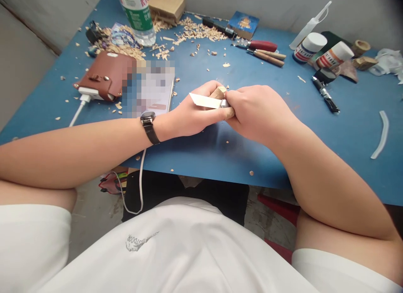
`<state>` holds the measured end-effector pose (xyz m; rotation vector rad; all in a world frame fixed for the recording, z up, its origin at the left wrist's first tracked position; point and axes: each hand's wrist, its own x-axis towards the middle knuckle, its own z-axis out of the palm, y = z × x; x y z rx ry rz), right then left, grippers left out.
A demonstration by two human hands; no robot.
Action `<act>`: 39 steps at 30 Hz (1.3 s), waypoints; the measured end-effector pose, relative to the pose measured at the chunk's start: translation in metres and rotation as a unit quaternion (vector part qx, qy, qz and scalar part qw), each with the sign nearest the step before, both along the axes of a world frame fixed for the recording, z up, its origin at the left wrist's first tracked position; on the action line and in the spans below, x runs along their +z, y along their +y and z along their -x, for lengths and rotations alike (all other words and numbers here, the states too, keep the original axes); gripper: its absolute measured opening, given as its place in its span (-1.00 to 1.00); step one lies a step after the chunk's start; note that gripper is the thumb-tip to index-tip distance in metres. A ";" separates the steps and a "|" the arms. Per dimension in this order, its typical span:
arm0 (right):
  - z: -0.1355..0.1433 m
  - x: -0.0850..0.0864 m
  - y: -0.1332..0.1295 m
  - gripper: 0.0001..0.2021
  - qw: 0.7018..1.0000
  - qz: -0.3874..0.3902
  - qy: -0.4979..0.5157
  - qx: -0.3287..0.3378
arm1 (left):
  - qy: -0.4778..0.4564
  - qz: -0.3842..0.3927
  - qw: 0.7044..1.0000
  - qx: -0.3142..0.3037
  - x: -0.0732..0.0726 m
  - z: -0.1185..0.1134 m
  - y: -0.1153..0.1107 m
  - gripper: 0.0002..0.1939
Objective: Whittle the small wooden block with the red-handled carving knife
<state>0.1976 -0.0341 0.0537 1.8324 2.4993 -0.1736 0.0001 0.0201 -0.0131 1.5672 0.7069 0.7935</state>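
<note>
Item: small wooden piece [220, 100], centre of the frame above the blue table [220, 150]. Your left hand [192, 112] wraps it, fingers curled tight. Your right hand [258, 110] grips a knife [206, 100], fingers closed on the handle (blade pointing left). Wood shavings [195, 32] and bottle [138, 14] lie at upper left; carving tools [266, 53] at upper right.

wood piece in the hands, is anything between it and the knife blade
Nothing visible. The left hand grips the wood piece and the right hand holds the knife, whose blade lies right against the wood, pointing left over the left fingers.
</note>
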 end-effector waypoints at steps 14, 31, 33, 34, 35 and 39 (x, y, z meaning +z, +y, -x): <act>0.020 0.005 0.001 -0.81 0.994 -0.017 -0.044 -0.103 | 0.029 -0.036 0.995 0.084 -0.008 -0.010 -0.008 -0.34; 0.020 0.023 -0.003 -0.76 0.990 -0.005 -0.139 -0.033 | 0.029 -0.063 0.997 0.038 -0.003 -0.007 -0.005 -0.24; 0.020 0.023 -0.002 -0.82 0.992 -0.014 -0.113 -0.045 | 0.035 -0.065 0.996 0.057 -0.003 -0.008 -0.007 -0.25; 0.020 0.022 -0.001 -0.81 0.993 -0.019 -0.098 -0.058 | 0.040 -0.066 0.995 0.068 -0.003 -0.008 -0.007 -0.24; 0.021 0.020 -0.001 -0.80 0.993 -0.019 -0.088 -0.074 | 0.046 -0.067 0.994 0.078 -0.003 -0.009 -0.008 -0.23; 0.028 0.018 -0.003 -0.75 0.988 -0.016 -0.065 -0.140 | 0.084 -0.062 0.990 0.093 -0.004 -0.010 -0.006 -0.17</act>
